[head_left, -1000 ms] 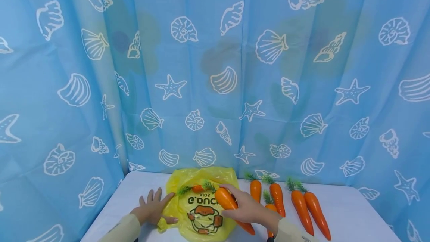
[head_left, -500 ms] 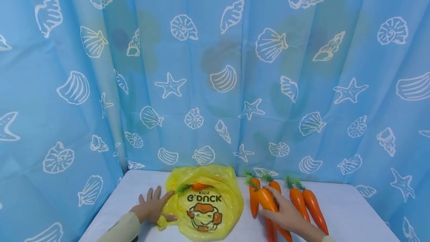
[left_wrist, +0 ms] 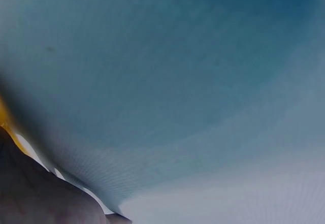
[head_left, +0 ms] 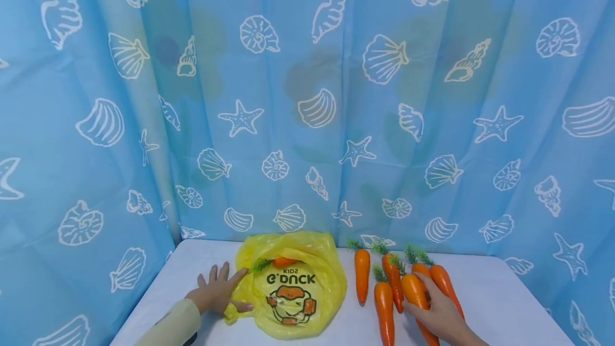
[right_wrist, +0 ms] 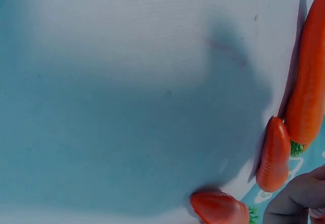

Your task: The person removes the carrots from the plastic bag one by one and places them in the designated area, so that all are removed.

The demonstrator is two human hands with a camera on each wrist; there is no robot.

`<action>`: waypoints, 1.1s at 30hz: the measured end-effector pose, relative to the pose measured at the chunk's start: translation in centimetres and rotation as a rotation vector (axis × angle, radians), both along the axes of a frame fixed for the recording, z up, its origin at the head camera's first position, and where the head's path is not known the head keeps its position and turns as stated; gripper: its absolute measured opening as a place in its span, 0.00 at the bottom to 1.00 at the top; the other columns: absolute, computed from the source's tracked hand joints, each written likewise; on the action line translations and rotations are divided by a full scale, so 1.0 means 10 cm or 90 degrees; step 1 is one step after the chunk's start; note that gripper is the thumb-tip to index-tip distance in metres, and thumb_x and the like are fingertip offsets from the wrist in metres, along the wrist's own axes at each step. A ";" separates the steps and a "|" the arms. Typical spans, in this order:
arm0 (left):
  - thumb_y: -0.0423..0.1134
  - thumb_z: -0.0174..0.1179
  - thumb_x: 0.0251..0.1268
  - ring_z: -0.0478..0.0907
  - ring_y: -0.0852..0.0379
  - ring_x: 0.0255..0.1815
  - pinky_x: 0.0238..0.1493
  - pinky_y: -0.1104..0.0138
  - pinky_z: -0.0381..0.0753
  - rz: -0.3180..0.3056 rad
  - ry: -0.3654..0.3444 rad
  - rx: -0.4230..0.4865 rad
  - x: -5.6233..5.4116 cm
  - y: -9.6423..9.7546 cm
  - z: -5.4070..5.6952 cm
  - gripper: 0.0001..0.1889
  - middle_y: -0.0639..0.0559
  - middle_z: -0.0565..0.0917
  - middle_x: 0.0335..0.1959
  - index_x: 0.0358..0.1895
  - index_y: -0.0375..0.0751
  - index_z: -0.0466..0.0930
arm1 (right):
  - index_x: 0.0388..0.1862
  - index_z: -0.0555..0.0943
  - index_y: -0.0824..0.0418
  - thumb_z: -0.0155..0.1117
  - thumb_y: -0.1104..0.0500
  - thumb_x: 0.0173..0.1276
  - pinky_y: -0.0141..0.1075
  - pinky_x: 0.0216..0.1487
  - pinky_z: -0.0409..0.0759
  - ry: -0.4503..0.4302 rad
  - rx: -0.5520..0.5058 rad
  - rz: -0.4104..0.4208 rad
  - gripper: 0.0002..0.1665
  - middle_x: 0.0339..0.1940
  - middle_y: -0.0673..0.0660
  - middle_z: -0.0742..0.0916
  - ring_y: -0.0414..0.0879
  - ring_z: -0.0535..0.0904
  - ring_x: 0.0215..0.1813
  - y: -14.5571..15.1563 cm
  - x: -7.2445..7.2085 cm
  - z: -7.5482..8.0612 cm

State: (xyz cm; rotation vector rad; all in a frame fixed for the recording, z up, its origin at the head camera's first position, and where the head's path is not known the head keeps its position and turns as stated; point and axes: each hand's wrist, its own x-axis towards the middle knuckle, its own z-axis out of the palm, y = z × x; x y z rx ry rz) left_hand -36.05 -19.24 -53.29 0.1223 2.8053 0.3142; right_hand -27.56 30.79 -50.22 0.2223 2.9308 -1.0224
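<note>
A yellow plastic bag (head_left: 331,303) with a duck print lies flat on the table, and a carrot (head_left: 284,262) with green leaves shows at its opening. My left hand (head_left: 215,291) rests at the bag's left edge, fingers spread and thumb against the plastic. To the right of the bag, my right hand (head_left: 439,311) grips an orange carrot (head_left: 414,290) from its right side, tip toward me. Around it lie several similar carrots, including one (head_left: 362,276) apart on the left and one (head_left: 384,308) nearer me. The right wrist view shows fingers (right_wrist: 297,198) beside carrots (right_wrist: 274,158).
The white-covered table (head_left: 499,303) ends at a blue curtain (head_left: 307,122) with white shell prints, which also hangs on both sides. One carrot (head_left: 447,284) lies just beyond my right hand. The left wrist view is mostly blurred table surface.
My right hand has carried the carrot from over the bag rightward to among the other carrots. My left hand has stayed at the bag's edge.
</note>
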 end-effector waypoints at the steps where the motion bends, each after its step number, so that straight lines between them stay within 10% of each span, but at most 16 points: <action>1: 0.83 0.60 0.37 0.41 0.19 0.75 0.67 0.24 0.36 0.000 -0.001 0.001 0.00 0.00 0.00 0.60 0.29 0.49 0.78 0.77 0.57 0.57 | 0.74 0.59 0.61 0.73 0.37 0.56 0.36 0.33 0.78 -0.004 0.002 -0.003 0.56 0.45 0.60 0.83 0.47 0.75 0.35 0.01 -0.01 -0.02; 19: 0.83 0.59 0.36 0.40 0.21 0.76 0.68 0.25 0.35 0.004 0.004 0.005 0.02 -0.01 0.01 0.60 0.30 0.49 0.79 0.76 0.56 0.58 | 0.75 0.54 0.65 0.71 0.23 0.43 0.39 0.35 0.76 -0.112 0.010 -0.045 0.73 0.47 0.65 0.80 0.52 0.74 0.37 0.09 -0.03 -0.25; 33: 0.85 0.58 0.35 0.40 0.21 0.76 0.67 0.25 0.34 0.008 0.002 0.001 -0.02 -0.02 -0.03 0.61 0.30 0.49 0.79 0.76 0.58 0.58 | 0.74 0.52 0.69 0.77 0.31 0.44 0.38 0.34 0.76 -0.125 0.032 -0.077 0.73 0.41 0.63 0.79 0.52 0.75 0.36 0.00 -0.08 -0.35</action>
